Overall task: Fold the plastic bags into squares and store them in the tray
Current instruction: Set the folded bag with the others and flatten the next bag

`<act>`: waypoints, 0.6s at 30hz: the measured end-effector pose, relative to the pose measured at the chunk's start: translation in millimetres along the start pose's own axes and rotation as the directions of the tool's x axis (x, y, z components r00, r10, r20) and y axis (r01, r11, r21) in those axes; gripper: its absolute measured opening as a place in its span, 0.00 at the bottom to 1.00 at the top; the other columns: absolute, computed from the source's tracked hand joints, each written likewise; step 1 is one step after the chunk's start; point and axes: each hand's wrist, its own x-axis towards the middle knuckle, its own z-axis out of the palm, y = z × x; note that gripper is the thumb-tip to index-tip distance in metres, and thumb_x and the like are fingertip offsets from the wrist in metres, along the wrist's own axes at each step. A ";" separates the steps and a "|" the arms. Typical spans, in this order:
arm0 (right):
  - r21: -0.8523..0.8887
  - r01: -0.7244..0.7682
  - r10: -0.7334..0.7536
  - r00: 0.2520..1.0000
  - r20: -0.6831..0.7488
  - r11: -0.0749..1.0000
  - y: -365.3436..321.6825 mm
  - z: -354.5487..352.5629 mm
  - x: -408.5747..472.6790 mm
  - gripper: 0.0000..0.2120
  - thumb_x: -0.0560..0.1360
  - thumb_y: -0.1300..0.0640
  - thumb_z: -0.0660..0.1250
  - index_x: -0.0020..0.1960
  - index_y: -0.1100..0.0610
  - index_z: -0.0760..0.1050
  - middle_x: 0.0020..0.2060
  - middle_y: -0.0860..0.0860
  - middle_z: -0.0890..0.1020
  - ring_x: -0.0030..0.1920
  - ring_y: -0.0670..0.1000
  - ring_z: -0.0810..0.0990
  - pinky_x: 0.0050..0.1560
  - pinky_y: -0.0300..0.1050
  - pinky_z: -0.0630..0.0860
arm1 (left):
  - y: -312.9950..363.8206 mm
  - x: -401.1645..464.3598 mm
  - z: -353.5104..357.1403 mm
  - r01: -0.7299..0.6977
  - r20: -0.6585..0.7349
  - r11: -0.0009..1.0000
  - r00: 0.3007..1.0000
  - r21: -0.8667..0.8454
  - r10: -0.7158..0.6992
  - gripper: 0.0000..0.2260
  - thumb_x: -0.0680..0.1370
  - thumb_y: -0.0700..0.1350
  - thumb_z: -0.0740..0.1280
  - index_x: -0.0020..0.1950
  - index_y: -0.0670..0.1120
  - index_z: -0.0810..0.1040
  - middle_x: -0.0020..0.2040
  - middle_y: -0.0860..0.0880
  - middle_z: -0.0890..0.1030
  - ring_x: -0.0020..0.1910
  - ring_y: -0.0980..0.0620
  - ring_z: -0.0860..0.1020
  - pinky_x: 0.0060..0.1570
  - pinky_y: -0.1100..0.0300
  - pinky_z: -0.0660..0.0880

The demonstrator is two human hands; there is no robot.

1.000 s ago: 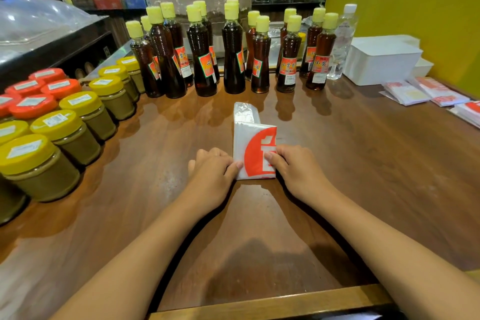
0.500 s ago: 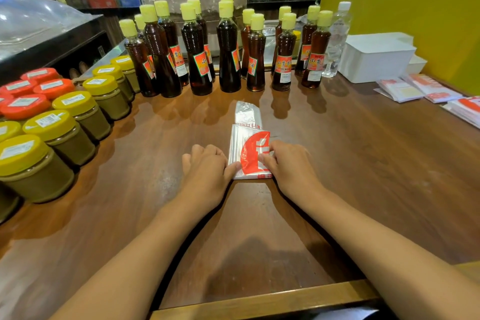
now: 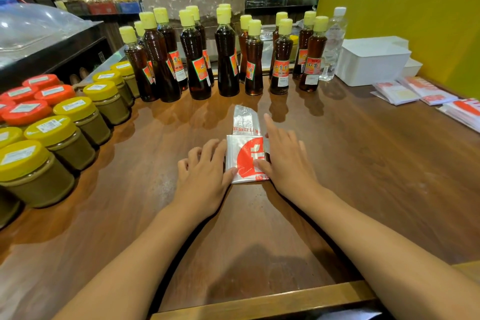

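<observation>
The left hand (image 3: 205, 174) lies flat on the worktop (image 3: 363, 176), fingers relaxed and spread, its thumb tip touching the left edge of the plastic bag (image 3: 245, 156). The right hand (image 3: 284, 161) rests palm down on the bag's right side, fingers straight, thumb pressing the red print; neither hand grips anything. The bag, white with a red mark, lies on the worktop between the hands, its near part folded into a rough square with a narrower strip reaching away towards the bottles. Beyond it stands a row of dark sauce bottles (image 3: 226, 60) with yellow caps. To the left sit jars (image 3: 67, 138) with yellow and orange lids. Far right, against the yellow wall, stands a white tray (image 3: 374, 65), and near it lie folded bags (image 3: 415, 93) in small stacks.
</observation>
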 end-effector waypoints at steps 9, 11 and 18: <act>0.095 0.001 -0.006 0.999 0.051 0.995 6.2 3.5 0.2 0.28 0.80 0.47 0.68 0.76 0.52 0.65 0.70 0.48 0.74 0.69 0.49 0.71 0.68 0.47 0.67 | -3.1 7.7 3.6 -0.098 0.039 0.982 0.994 -0.159 0.105 0.13 0.86 0.50 0.52 0.70 0.56 0.65 0.73 0.57 0.69 0.75 0.52 0.59 0.64 0.57 0.55; 0.136 -0.015 0.006 0.998 0.066 0.991 8.3 3.9 -1.0 0.26 0.80 0.48 0.67 0.76 0.52 0.66 0.69 0.49 0.76 0.67 0.50 0.73 0.67 0.49 0.70 | -3.6 7.0 2.9 -0.084 0.067 0.979 0.993 -0.188 0.098 0.15 0.86 0.50 0.51 0.73 0.55 0.66 0.74 0.57 0.69 0.77 0.54 0.57 0.63 0.61 0.52; 0.008 -0.003 0.002 0.992 0.126 1.000 5.0 8.5 2.0 0.26 0.83 0.46 0.59 0.77 0.54 0.61 0.70 0.52 0.75 0.68 0.52 0.71 0.67 0.51 0.68 | 13.3 3.9 -0.2 -0.111 0.189 0.983 0.972 -0.146 0.137 0.23 0.84 0.58 0.51 0.77 0.52 0.55 0.76 0.57 0.62 0.77 0.57 0.53 0.74 0.53 0.51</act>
